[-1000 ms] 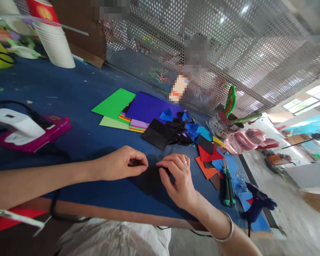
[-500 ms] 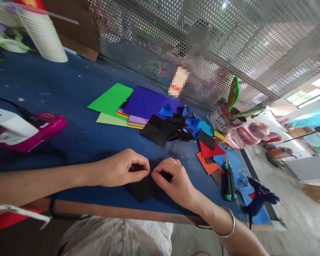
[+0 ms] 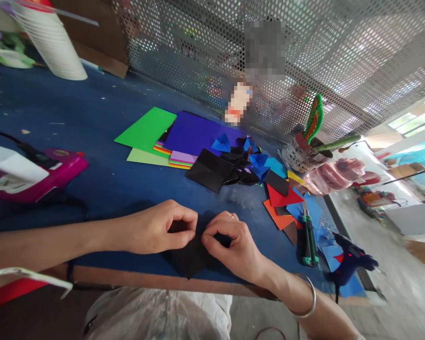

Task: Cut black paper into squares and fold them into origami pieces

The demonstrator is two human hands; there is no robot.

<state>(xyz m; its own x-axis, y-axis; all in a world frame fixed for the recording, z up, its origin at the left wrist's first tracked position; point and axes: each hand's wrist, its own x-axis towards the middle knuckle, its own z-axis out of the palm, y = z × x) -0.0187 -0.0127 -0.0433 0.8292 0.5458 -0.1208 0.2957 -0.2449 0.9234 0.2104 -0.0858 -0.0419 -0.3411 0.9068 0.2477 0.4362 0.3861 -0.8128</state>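
Close to the table's front edge lies a piece of black paper (image 3: 189,257), partly covered by both hands. My left hand (image 3: 170,226) pinches its upper left part between thumb and fingers. From the other side my right hand (image 3: 230,241), wearing a ring, pinches the same paper a short way off. The fingertips hide how the paper is folded there. Beyond the hands sit a folded black paper (image 3: 210,170) and several blue folded pieces (image 3: 221,142), beside a stack of purple paper (image 3: 194,134) and green sheets (image 3: 148,125).
To the right are a green utility knife (image 3: 309,238), a glue gun (image 3: 350,257) and coloured paper scraps (image 3: 278,215). A magenta power strip (image 3: 67,170) stands at left, paper cups (image 3: 53,42) behind it. A perforated metal panel (image 3: 184,56) borders the back.
The camera view has shifted slightly. Both hands stay at the black paper, fingertips still pinched, with only a slight movement of the fingers.
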